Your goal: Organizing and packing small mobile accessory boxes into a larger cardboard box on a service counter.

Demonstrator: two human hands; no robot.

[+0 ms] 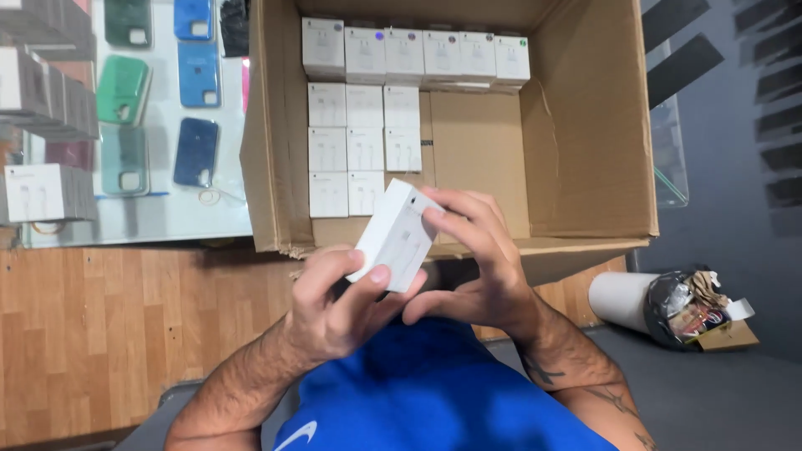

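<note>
— Tilting between both hands, how is the small white box (397, 235) gripped?

— It is pinched at its lower end by the curled fingers and thumb of the left hand (338, 305); its upper right edge is covered by the half-closed fingers of the right hand (476, 259). Its long axis is angled from lower left to upper right.

— Where is it placed relative to the cardboard carton (585, 150)?

— It is held above the carton's near edge, just beside the rows of white boxes (363, 150). Both hands are equally near. Phone cases (196, 100) are laid on the desk (167, 221).
</note>
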